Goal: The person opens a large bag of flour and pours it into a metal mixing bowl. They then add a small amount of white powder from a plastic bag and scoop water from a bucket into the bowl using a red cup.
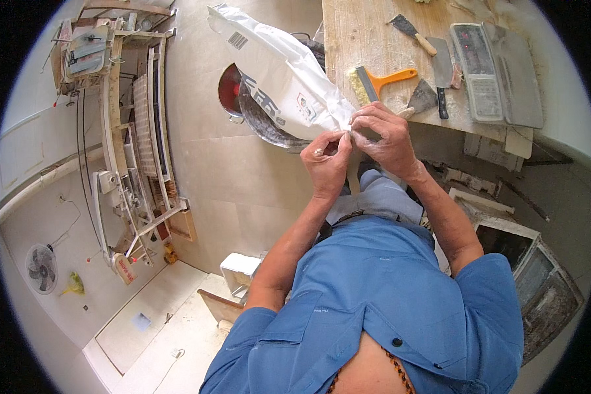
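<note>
A large white sack [289, 75] stretches away from me, past the table's left edge, its near end gathered to a narrow corner. My left hand [328, 161] pinches this corner between thumb and fingers, with white powder on the skin. Close against it, my right hand [387, 134] has thumb and forefinger closed on the same corner, its other fingers curled. The fingertips of both hands nearly touch. Whatever fine detail lies between them, such as a thread, is too small to make out. Beneath the sack, a dark round basin [256, 118] is partly covered.
A floury wooden table [348, 39] stands at the right front, bearing an orange-handled scraper [394, 77], a cleaver [442, 65], a putty knife [423, 97] and a digital scale [484, 108]. A red-lined metal pot [228, 90] sits beside the basin. Machinery with a conveyor [144, 125] lines the left.
</note>
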The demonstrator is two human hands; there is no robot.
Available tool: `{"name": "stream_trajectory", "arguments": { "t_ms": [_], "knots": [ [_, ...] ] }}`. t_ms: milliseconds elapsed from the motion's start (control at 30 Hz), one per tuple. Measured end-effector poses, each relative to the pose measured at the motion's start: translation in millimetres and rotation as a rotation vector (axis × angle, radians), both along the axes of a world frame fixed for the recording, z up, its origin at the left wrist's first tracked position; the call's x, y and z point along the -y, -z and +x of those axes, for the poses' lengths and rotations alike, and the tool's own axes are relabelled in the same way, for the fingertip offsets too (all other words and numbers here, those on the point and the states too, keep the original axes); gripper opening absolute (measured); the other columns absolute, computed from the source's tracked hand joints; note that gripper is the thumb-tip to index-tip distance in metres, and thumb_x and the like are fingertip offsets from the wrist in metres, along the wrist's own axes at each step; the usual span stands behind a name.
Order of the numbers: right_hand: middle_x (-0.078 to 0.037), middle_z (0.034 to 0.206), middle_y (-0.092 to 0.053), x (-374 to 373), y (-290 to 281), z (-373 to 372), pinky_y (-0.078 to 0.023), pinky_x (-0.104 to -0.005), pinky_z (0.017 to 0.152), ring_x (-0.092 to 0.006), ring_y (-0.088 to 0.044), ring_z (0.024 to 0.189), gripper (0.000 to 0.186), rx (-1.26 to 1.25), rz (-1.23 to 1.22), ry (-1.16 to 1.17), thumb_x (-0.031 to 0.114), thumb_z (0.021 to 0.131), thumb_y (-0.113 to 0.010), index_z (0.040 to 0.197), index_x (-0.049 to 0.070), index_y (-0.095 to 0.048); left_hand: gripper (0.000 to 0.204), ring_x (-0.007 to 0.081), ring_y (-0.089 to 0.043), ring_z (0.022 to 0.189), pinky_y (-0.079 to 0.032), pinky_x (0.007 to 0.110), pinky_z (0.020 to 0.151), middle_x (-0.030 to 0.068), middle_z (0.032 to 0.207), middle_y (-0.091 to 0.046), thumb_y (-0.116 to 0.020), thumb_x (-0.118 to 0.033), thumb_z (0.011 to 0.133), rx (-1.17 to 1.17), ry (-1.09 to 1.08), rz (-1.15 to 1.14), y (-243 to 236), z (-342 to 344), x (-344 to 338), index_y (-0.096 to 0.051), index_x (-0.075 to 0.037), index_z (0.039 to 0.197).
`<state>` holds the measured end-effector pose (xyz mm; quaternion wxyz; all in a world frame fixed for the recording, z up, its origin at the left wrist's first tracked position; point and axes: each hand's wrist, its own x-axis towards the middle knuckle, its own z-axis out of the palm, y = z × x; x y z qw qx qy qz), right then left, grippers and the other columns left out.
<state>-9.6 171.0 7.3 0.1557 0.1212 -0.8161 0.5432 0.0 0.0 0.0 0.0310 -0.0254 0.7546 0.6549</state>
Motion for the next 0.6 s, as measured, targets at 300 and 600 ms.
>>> {"name": "stream_trajectory", "arguments": {
  "t_ms": [300, 600],
  "knots": [
    [-0.011, 0.1, -0.073, -3.1, 0.4, -2.5, -0.057, -0.0374, 0.09, -0.0267, -0.07, 0.1, 0.022, 0.015, -0.007, -0.043, -0.006, 0.074, -0.081, 0.093, 0.0, -0.072, 0.007, 0.0036, -0.063, 0.07, -0.05, 0.02, 0.064, -0.0001, 0.079, -0.072, -0.073, -0.002, 0.096, 0.079, 0.009, 0.071, -5.3, -4.9, -0.4, -0.077, 0.002, 0.095],
    [-0.012, 0.096, -0.072, -6.4, -3.1, -8.3, -0.057, -0.0393, 0.086, -0.0294, -0.069, 0.096, 0.018, -0.023, 0.044, -0.109, -0.003, 0.075, -0.08, 0.089, 0.0, -0.069, 0.006, 0.002, -0.06, 0.07, -0.049, 0.02, 0.063, -0.0018, 0.079, -0.071, -0.074, -0.002, 0.095, 0.043, 0.024, 0.033, 0.0, -5.5, 1.0, -0.078, 0.002, 0.097]
  ]
}}
